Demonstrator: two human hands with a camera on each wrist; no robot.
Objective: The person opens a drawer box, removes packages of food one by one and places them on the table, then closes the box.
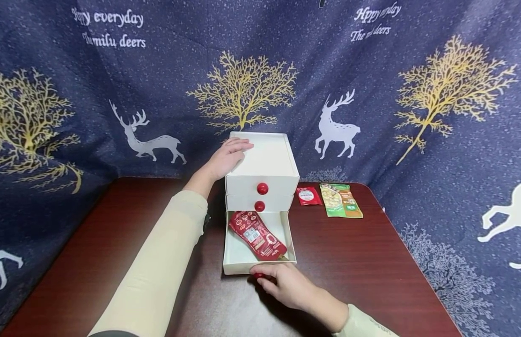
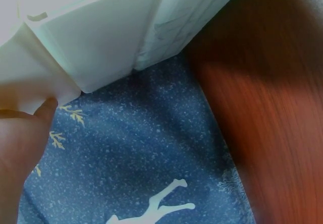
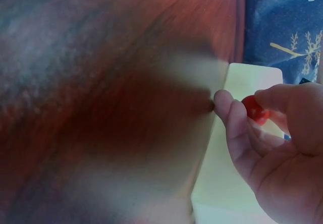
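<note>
A white three-drawer box (image 1: 264, 157) stands on the table, its bottom drawer (image 1: 235, 267) pulled out toward me. Inside that drawer lies a red spouted pouch (image 1: 258, 236), tilted across it with its cap toward the front right corner. My left hand (image 1: 228, 158) rests on the left part of the box top, fingers spread over it; the left wrist view shows the thumb against the box's side. My right hand (image 1: 287, 284) pinches the red round knob (image 3: 256, 110) on the bottom drawer's front. The upper two drawers, each with a red knob (image 1: 262, 188), are closed.
Right of the box lie a small red packet (image 1: 308, 196) and a green and orange packet (image 1: 341, 200) on the dark red wooden table (image 1: 370, 262). Behind hangs a blue cloth (image 1: 264, 28) with deer and trees, close to the back of the box.
</note>
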